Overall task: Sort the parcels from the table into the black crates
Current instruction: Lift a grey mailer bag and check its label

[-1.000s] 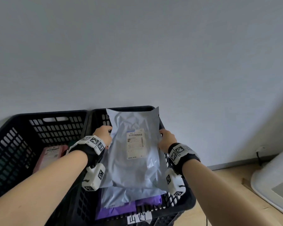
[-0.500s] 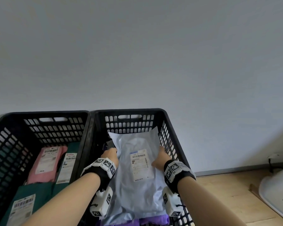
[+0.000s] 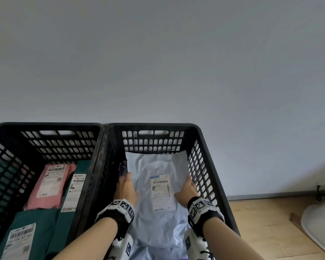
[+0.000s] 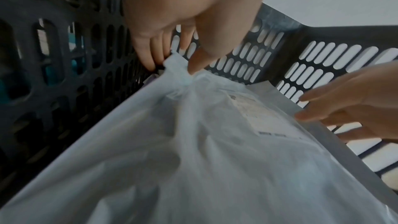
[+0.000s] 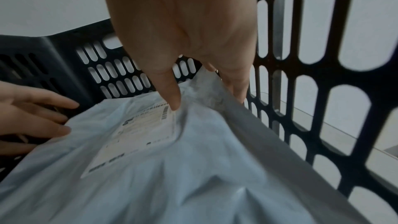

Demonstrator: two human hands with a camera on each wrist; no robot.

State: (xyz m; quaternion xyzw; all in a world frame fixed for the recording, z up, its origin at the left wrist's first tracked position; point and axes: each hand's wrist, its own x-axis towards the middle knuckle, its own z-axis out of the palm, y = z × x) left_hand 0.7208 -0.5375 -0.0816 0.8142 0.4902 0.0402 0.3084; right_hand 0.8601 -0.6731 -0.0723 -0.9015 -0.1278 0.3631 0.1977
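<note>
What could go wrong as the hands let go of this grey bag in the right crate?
The left hand pinches a bunched corner of the grey bag; pulling out could drag the bag up with it. The right hand sits tight against the right crate wall, so its fingers might catch in the slots. The bag's far end rides up the back wall and may not settle flat.

Black slotted crates (image 3: 105, 147); pale-grey parcel (image 3: 158, 218) w/ white label (image 3: 160, 192).
</note>
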